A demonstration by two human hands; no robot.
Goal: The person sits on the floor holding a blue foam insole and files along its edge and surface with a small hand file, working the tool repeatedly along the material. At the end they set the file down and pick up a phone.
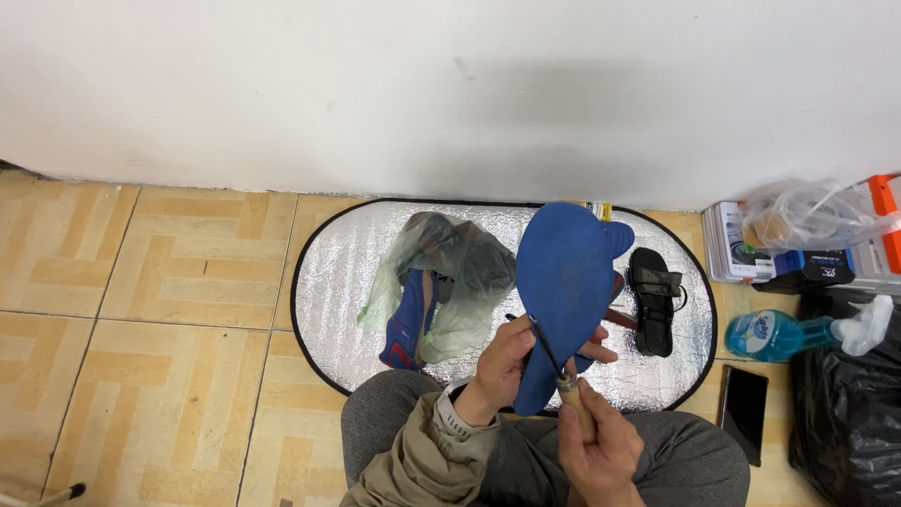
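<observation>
Fingers of the left hand [504,364] gripped the blue flat shoe sole [563,282]; the right hand [598,449] clasped a wooden-handled hooked awl [561,374] at its lower edge, above the silver oval mat [347,272].

From my remote view, a mat [328,282] lies on the floor [160,282] against the wall [375,84]. On its left half rests a shoe in a bag [436,282]; a sandal [654,300] lies on its right half. Between them, above the mat, my left hand [507,366] holds an insole [563,282], with my right hand [601,451] just below gripping a tool [574,406]. Right of the mat sit a spray bottle [798,333], a phone [743,411] and boxes [741,246].
</observation>
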